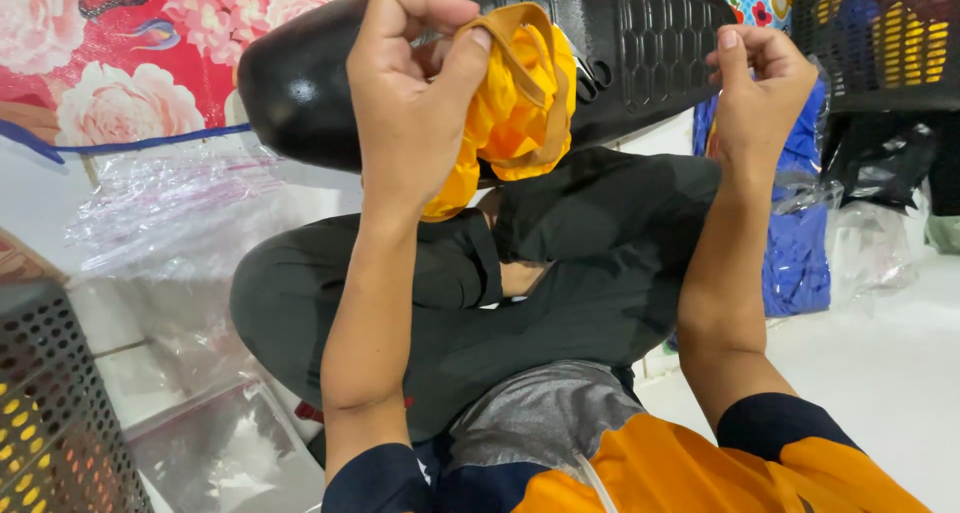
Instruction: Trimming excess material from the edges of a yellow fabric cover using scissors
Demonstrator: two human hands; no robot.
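Black shoe [480,53] held sole-up above the lap, left hand [415,93] gripping a yellow cloth [515,103] against it, right hand [760,83] pinching the toe end; judged mid-work, cloth bunched, not yet spread.

Glossy black shoe [330,93], held up sole outward, long axis nearly level with a slight tilt, patterned black tread running from above the left hand [415,103] to just beside the right hand [760,83]. Crumpled yellow cloth bundle [515,108] with tan strap looped around it, pinched under left thumb, pressed against the sole, tail hanging below that hand.
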